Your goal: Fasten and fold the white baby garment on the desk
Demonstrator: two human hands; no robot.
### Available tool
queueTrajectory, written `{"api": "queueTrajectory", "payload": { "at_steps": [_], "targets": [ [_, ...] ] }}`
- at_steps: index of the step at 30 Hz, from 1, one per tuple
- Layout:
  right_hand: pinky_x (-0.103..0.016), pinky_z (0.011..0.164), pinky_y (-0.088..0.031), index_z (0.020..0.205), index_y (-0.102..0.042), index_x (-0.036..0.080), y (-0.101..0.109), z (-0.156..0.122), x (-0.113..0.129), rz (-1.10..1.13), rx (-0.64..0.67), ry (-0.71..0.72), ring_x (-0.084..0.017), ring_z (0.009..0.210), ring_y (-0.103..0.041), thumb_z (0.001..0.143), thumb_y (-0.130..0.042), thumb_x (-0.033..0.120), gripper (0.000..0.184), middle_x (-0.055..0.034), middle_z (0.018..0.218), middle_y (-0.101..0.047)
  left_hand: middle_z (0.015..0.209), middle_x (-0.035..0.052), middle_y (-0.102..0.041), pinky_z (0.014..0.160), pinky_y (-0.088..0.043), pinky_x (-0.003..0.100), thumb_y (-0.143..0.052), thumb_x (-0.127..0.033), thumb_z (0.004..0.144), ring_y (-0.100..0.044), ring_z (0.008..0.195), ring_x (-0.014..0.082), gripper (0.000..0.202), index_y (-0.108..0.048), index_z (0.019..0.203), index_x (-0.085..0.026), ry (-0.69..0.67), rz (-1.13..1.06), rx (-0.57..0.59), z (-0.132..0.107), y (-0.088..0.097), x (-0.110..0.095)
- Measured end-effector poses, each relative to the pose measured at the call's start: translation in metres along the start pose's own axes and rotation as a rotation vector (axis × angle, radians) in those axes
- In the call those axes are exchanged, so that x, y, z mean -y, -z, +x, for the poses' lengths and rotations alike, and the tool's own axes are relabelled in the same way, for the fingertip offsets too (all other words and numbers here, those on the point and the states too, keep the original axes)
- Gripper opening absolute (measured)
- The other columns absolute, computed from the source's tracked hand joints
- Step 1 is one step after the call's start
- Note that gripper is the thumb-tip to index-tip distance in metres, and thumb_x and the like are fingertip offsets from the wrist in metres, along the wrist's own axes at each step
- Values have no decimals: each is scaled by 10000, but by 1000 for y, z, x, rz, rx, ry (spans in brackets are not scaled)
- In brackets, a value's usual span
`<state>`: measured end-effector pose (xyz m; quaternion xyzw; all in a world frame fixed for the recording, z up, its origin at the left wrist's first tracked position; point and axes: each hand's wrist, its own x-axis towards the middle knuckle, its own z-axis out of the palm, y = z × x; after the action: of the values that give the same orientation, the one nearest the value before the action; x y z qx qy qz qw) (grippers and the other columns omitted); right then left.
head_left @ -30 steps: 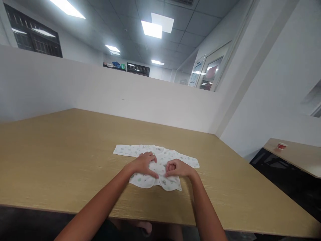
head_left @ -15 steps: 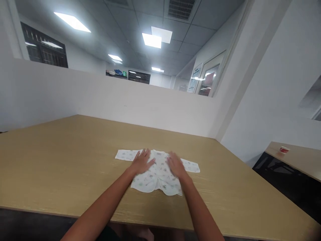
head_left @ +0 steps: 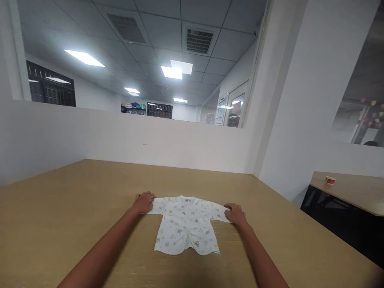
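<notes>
A small white baby shirt with a printed pattern of little figures lies spread on the table, sleeves stretched to both sides. Its neckline with a small label faces away from me, and the front edges part at the hem. My left hand rests over the end of the left-hand sleeve, fingers slightly bent and pressing on the cloth. Over the other cuff lies my right hand, its fingers apart and pointing inward. Both hands partly cover the sleeve ends.
The shirt lies on a wide wooden table, bordered at the back by a low white wall with glass above. At the right, a second table bears a red and white cup.
Both hands have slid outward from the shirt's chest to the sleeve ends, uncovering the body. The camera view has tilted up, so the shirt sits lower in the picture.
</notes>
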<state>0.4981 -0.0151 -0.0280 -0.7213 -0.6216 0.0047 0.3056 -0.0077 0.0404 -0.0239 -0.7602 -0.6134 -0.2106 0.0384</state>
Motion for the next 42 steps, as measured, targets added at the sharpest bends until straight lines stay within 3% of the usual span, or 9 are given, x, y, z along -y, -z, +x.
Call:
{"api": "queueTrajectory", "payload": {
  "at_steps": [3, 7, 14, 19, 25, 29, 32, 38, 42],
  "targets": [
    [-488, 949, -417, 984, -763, 185, 5, 3, -7, 60, -21, -10, -342, 1153, -594, 782, -587, 257, 277, -119, 1175, -706, 1251, 87, -681, 1035, -338, 564, -552, -174, 806, -566, 1238, 319, 363, -726, 1113, -261, 7, -11, 13, 1, 4, 6],
    [-333, 813, -438, 818, -697, 159, 16, 6, -12, 195, -48, 80, -251, 932, -646, 718, -582, 352, 246, -85, 968, -730, 1193, 95, -698, 994, -364, 511, -558, -219, 830, -581, 1212, 307, 216, -716, 977, -212, 8, -20, -6, 3, 8, 9],
    [-330, 729, -407, 746, -674, 165, 47, 12, 0, 352, -134, 151, -247, 787, -607, 623, -575, 539, 406, -83, 809, -696, 1084, 49, -730, 892, -387, 386, -531, -316, 946, -649, 1043, 256, 192, -675, 1033, -222, -2, 3, -89, -1, 35, 14],
    [-334, 729, -402, 737, -685, 164, 87, 35, 25, 402, -251, 175, -241, 753, -586, 602, -638, 538, 401, -80, 772, -682, 1094, 87, -720, 733, -358, 319, -428, -372, 1029, -653, 1005, 259, 285, -632, 1139, -207, 5, 51, -228, 12, 77, 11],
    [-317, 725, -399, 820, -689, 155, 147, 55, 57, 489, -396, 229, -203, 756, -556, 671, -679, 573, 443, -73, 817, -676, 1075, 106, -715, 665, -296, 306, -348, -510, 1055, -655, 978, 275, 412, -589, 1246, -235, 17, 133, -442, 28, 153, -5],
    [-310, 735, -403, 886, -693, 152, 158, 50, 65, 554, -457, 225, -190, 776, -552, 709, -683, 603, 485, -70, 862, -679, 1029, 94, -722, 625, -274, 308, -346, -533, 1059, -668, 923, 277, 427, -601, 1245, -245, 0, 193, -584, 20, 183, -16],
    [-314, 726, -410, 871, -687, 144, 139, 35, 61, 582, -441, 207, -193, 758, -545, 692, -680, 620, 509, -73, 811, -658, 1018, 85, -728, 628, -299, 305, -349, -526, 1064, -679, 912, 276, 427, -607, 1246, -239, -25, 189, -592, 7, 173, -18],
    [-324, 685, -421, 815, -668, 132, 76, -4, 39, 644, -336, 150, -205, 707, -543, 628, -667, 637, 539, -75, 729, -627, 1100, 84, -736, 668, -360, 296, -332, -504, 1067, -688, 944, 255, 443, -628, 1246, -226, -52, 142, -456, -24, 99, -1],
    [-310, 664, -426, 847, -664, 132, 58, -18, 27, 694, -256, 121, -210, 721, -557, 633, -683, 640, 551, -78, 750, -631, 1126, 70, -735, 696, -373, 317, -278, -520, 1075, -688, 947, 256, 484, -645, 1211, -233, -88, 104, -424, -43, 64, 14]
  ]
}}
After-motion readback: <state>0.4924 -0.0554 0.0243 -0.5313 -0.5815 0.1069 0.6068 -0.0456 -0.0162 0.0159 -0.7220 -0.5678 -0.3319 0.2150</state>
